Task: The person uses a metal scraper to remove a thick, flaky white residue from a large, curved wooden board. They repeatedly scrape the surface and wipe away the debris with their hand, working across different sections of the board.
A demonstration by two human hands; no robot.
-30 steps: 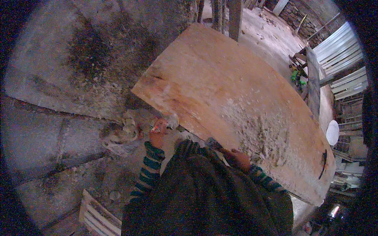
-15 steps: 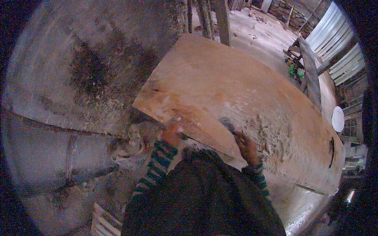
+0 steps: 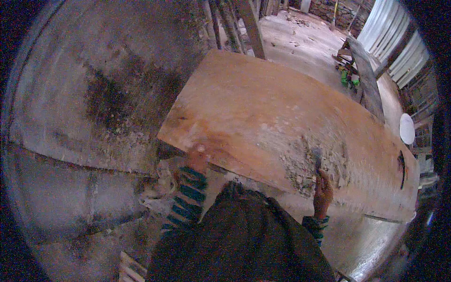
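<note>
A large orange-brown wooden board (image 3: 253, 89) lies in front of me, its near edge against my body. My left hand (image 3: 198, 159) rests at the board's near left edge; its fingers are too blurred to make out. Past the middle of the near side, my right hand (image 3: 322, 193) is closed around a small scraper (image 3: 318, 157), whose dark flat blade points away from me. The blade is over a patch of crumbly greyish clay-like lumps (image 3: 300, 162) stuck to the board. The scraper's handle is mostly hidden in my fingers.
A rough grey slab with a dark stain (image 3: 112, 94) spreads out at left. Wooden posts (image 3: 249, 28) stand beyond the board. Farther right are a plank bench (image 3: 364, 75), green items (image 3: 347, 79), a white round object (image 3: 407, 129) and pale corrugated sheets (image 3: 392, 37).
My right hand has moved right and outward with the scraper, from the board's near edge to the lumpy patch. My left hand stays near the left edge. The view has shifted slightly.
</note>
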